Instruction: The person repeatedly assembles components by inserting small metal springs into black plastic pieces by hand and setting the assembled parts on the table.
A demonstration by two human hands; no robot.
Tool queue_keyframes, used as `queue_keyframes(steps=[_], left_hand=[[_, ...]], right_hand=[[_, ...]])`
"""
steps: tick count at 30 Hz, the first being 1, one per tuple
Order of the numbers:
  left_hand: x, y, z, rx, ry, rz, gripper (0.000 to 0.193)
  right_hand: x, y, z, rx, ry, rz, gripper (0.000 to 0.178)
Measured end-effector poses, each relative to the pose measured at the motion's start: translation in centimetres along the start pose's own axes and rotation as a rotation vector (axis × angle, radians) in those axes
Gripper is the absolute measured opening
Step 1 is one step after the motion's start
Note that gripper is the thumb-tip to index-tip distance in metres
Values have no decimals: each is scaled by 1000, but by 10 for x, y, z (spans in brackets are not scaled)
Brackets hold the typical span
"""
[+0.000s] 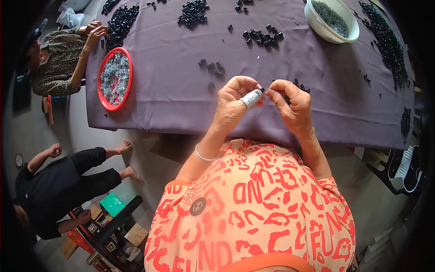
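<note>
Above the near part of the cloth-covered table, my two hands meet fingertip to fingertip. My left hand, its thumb wrapped in a pale covering, pinches a small black plastic part. Opposite it, my right hand is closed at thumb and forefinger on a tiny clear-grey piece. The two small parts are close together; whether they touch I cannot tell. A few black parts lie just beyond my right hand, partly hidden by it. Several more black parts lie beyond my left hand.
On the purple cloth are a red basket and a white bowl, both holding clear-grey pieces. Heaps of black parts spread across the far side and right edge. One person works at the left; another is behind, near shelves.
</note>
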State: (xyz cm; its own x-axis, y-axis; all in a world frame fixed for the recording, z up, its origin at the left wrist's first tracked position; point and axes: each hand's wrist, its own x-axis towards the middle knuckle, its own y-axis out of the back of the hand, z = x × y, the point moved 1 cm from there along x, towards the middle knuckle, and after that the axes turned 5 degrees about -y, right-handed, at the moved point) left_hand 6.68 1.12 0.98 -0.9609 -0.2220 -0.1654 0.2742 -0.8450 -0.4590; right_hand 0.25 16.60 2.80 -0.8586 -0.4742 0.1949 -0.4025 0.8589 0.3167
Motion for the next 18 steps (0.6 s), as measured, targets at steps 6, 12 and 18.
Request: queue_keyframes(steps=[6,12,18], left_hand=[[-7,-1,2,479,-241,22,26],[-10,2,3,847,-543,-46,28],[-14,1,4,375,-182,5,28]], right_hand=[[1,-3,-3,-188,84,-104,11],[-2,-7,-8,-296,146,-130,9],[0,-2,-10,-173,-72,-136,7]])
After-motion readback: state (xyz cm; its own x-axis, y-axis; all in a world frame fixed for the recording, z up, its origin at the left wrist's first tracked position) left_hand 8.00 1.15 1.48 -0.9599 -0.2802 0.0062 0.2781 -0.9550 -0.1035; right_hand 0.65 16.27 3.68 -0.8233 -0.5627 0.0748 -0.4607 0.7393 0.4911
